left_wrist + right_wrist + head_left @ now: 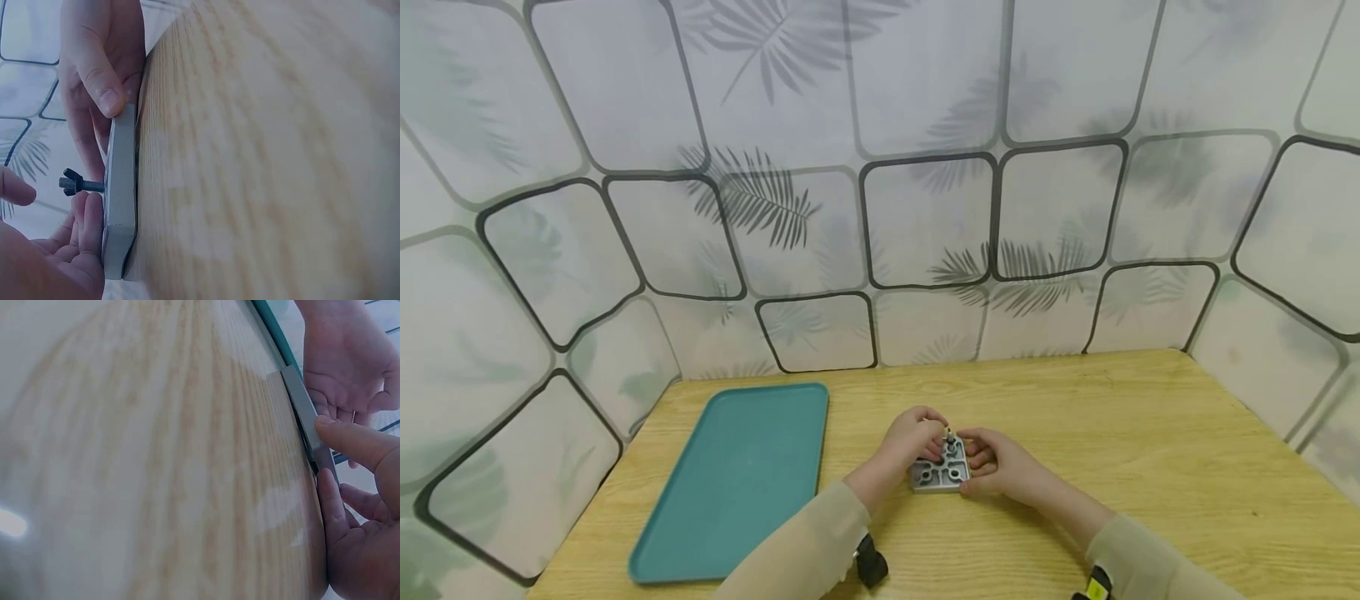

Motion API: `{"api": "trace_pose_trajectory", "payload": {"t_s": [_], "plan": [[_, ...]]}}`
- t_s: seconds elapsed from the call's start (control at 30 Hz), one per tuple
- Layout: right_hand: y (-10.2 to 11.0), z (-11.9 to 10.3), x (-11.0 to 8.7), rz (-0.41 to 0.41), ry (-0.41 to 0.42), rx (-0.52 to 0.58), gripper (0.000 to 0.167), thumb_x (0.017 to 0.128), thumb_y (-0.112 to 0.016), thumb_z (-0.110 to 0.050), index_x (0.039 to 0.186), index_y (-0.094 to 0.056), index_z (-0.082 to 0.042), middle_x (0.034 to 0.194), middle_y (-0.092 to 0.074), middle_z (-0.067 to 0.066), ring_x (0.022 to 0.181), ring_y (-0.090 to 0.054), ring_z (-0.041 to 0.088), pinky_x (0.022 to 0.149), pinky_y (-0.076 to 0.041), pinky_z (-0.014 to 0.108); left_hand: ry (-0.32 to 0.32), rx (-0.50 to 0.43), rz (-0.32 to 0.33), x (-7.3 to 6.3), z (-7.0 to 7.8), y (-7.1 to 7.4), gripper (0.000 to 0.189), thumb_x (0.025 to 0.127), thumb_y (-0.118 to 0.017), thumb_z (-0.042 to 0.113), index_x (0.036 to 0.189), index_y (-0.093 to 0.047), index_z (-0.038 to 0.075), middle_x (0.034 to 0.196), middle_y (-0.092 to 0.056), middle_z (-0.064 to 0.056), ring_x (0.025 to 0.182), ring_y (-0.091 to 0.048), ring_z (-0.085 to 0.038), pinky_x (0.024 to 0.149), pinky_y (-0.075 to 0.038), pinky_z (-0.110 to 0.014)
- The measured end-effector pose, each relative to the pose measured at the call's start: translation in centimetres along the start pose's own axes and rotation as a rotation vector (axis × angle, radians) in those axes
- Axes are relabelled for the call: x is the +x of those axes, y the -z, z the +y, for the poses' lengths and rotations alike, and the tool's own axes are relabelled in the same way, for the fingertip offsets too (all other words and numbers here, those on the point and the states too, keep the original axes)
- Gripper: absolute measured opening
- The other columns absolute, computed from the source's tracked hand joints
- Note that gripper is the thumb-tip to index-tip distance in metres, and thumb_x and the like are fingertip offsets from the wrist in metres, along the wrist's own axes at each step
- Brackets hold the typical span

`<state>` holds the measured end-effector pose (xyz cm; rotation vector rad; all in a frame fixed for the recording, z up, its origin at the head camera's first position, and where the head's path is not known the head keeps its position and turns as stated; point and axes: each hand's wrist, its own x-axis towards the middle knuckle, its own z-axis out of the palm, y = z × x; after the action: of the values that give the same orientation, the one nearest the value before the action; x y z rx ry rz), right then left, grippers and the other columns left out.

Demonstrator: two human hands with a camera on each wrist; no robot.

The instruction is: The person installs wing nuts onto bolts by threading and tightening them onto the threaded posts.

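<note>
A grey metal plate (942,487) with round bosses and ribbed recesses lies flat on the wooden table. From its upper face rises a threaded bolt (94,186) with a dark wing nut (73,182) on it. My left hand (916,437) is over the plate's left side. Its fingertips touch the plate beside the bolt, while its thumb (17,187) stands apart from the wing nut. My right hand (1003,467) grips the plate's right edge between thumb and fingers, as the right wrist view also shows at the plate's side (303,403).
A teal tray (737,483) lies on the table (1045,533) to the left of the hands. Patterned fabric (925,225) hangs behind the table and along both sides. Dark straps with devices sit at both sleeves.
</note>
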<state>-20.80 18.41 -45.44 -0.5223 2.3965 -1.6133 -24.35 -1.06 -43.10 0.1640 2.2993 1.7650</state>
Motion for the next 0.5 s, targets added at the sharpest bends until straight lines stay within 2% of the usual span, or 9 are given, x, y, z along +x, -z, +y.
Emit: {"api": "trace_pose_trajectory", "payload": {"t_s": [0.13,0.27,0.37,0.5], "plan": [[0.01,0.11,-0.04,0.003,0.008,0.004,0.081,0.082,-0.085,0.003,0.148,-0.042,0.02,0.119,-0.059,0.021,0.099,-0.057,0.02,0.081,-0.056,0.019,-0.008,0.0,-0.008,-0.13,-0.01,0.04,0.026,0.09,-0.061,0.008,0.112,-0.07,-0.003,0.081,-0.062,-0.003,0.066,-0.059,-0.012,0.063,-0.058,-0.023],[0.01,0.19,-0.09,0.006,0.011,0.003,0.081,0.081,-0.085,0.003,0.147,-0.042,0.02,0.118,-0.058,0.021,0.1,-0.057,0.02,0.082,-0.056,0.02,-0.008,0.044,-0.007,-0.25,-0.06,0.07,0.022,0.095,-0.074,0.018,0.109,-0.07,0.002,0.081,-0.062,-0.002,0.065,-0.06,-0.011,0.063,-0.058,-0.023],[0.05,0.21,-0.13,0.003,0.002,-0.003,0.08,0.082,-0.086,0.003,0.146,-0.042,0.02,0.12,-0.057,0.021,0.101,-0.057,0.02,0.083,-0.056,0.021,-0.01,0.099,0.0,-0.3,-0.05,0.06,0.028,0.092,-0.083,0.026,0.106,-0.069,0.005,0.079,-0.062,-0.001,0.064,-0.061,-0.011,0.063,-0.058,-0.025],[0.13,0.17,-0.17,0.0,0.002,-0.011,0.082,0.082,-0.086,0.001,0.147,-0.041,0.02,0.121,-0.055,0.021,0.103,-0.056,0.021,0.084,-0.056,0.023,-0.033,0.148,0.0,-0.27,-0.06,0.05,0.031,0.089,-0.087,0.027,0.103,-0.068,0.007,0.077,-0.063,-0.002,0.062,-0.063,-0.012,0.063,-0.058,-0.027]]}}
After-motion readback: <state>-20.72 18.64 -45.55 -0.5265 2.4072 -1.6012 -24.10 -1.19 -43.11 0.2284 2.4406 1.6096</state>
